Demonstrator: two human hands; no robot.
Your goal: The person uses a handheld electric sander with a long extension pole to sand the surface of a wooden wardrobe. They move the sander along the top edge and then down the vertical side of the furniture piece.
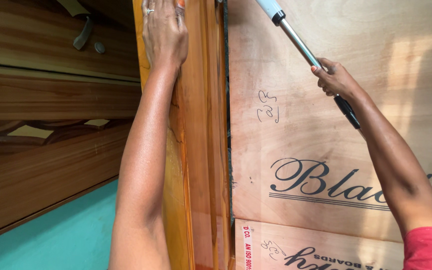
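Open room low on the left, over the teal floor (61,240). Blocked further left by the dark wood cabinet (41,150), with a handle (83,34) and round knob (99,47) sticking out. Barred in the middle by the upright orange wooden frame (201,165). Only a thin dark gap (228,125) between frame and plywood board (296,125). Crossed top right by a slanting metal pole (300,45).

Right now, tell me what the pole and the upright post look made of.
Pole: seemingly polished metal, bright and reflective, with black collars; the right hand grips it. Upright post: wood under glossy orange varnish, grain and shine visible; the left hand rests on it.
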